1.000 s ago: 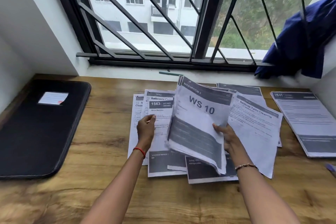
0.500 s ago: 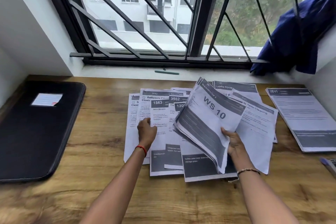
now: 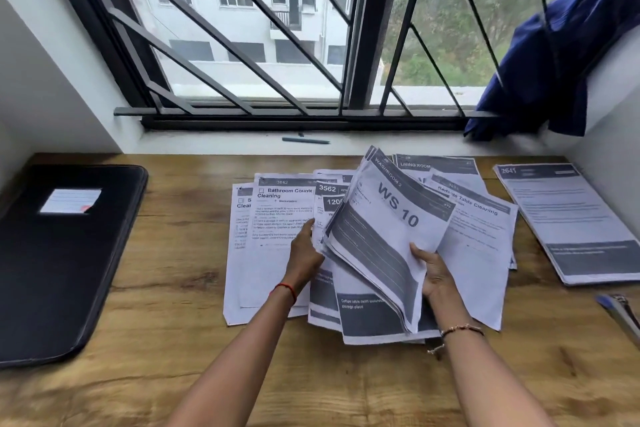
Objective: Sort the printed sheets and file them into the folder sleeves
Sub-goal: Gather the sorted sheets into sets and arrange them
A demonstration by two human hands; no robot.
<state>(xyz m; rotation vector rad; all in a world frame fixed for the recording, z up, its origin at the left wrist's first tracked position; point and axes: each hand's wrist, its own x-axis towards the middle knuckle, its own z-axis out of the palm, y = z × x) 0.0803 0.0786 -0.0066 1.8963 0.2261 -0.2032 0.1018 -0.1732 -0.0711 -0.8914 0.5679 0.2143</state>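
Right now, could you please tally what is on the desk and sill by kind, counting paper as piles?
Black folder: 1
Paper piles: 3 (held bundle, spread sheets, right-hand stack)
Pen on the sill: 1
Blue cloth: 1
Cut-off object at the right edge: 1
Total: 7

The folder (image 3: 69, 270) runs off the left edge. The left hand (image 3: 304, 253) has its fingertips hidden under the sheaf (image 3: 381, 236), whose small print blurs.
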